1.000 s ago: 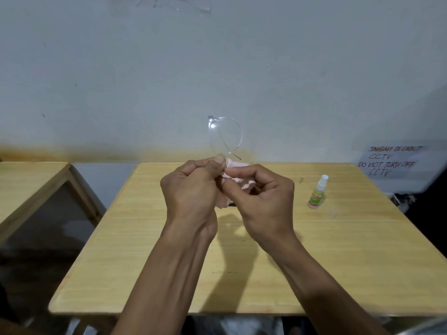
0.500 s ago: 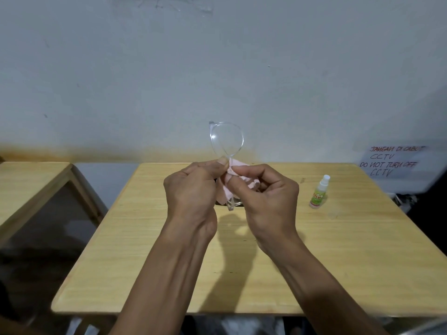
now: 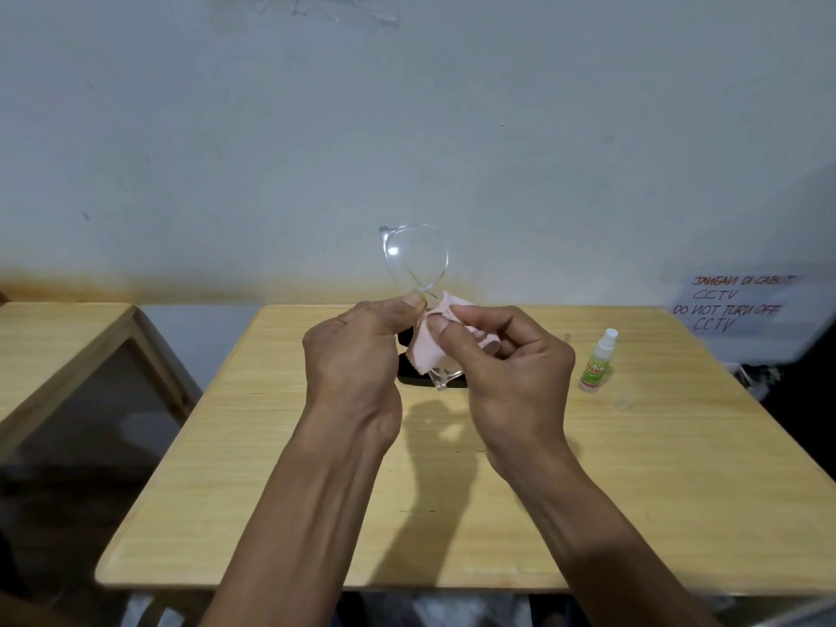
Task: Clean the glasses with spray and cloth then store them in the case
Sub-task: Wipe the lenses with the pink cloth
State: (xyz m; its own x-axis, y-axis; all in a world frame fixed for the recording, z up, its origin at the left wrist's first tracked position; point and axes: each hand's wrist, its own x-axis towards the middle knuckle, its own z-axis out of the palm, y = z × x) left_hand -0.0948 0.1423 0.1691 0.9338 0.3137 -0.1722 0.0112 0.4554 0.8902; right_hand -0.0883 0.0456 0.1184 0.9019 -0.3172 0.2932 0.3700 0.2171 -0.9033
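Clear-framed glasses (image 3: 414,257) stand on end above the wooden table (image 3: 633,468), one lens sticking up against the wall. My left hand (image 3: 357,355) pinches the frame near the bridge with thumb and forefinger. My right hand (image 3: 506,359) holds a pink cloth (image 3: 427,343) pressed around the lower lens, whose clear edge pokes out below the cloth. A dark glasses case (image 3: 407,375) lies on the table behind my hands, mostly hidden. A small spray bottle (image 3: 598,362) with a green label stands upright to the right.
A second wooden table (image 3: 54,337) stands to the left across a gap. A white paper with handwritten CCTV notice (image 3: 733,305) hangs at the right. The wall runs close behind the table's far edge.
The upper lens has turned from edge-on to facing me. My hands have spread slightly apart, and more of the cloth and the dark case shows between them.
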